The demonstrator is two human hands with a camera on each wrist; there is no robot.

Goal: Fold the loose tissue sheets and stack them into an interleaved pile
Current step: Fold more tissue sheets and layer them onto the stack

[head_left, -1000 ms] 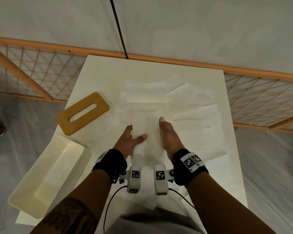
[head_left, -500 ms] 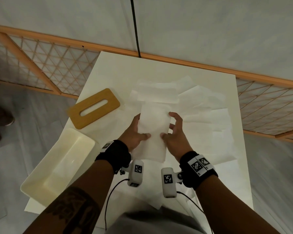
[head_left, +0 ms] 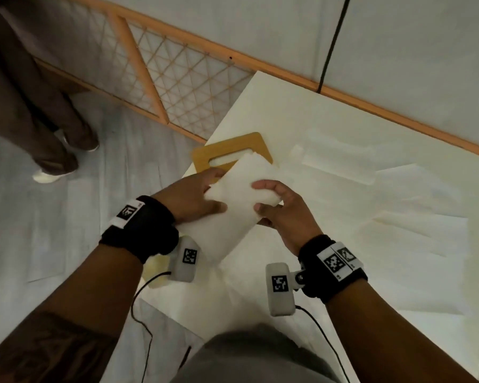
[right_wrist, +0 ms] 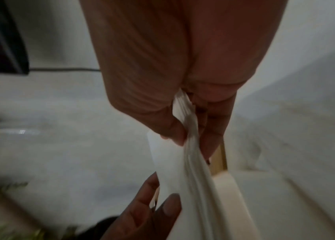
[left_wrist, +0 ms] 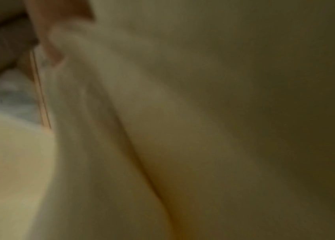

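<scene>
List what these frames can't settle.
- Left hand fingers: under the tissue stack in head view; left wrist view is all blur.
- Sheet count in the stack: layers smear together, right wrist view.
- Wooden lid: near half covered by the stack.
- Loose sheets: cut by the right edge.

tissue stack (head_left: 233,200) between both hands, before wooden lid (head_left: 227,152) on table (head_left: 302,111)

The far left corner of the worktop (head_left: 274,106) lies bare, open to my grip. Along its left edge the wooden lid (head_left: 233,145) blocks the way. Loose tissue sheets (head_left: 385,203) cover the middle and right side, so any pass there crosses paper.
</scene>
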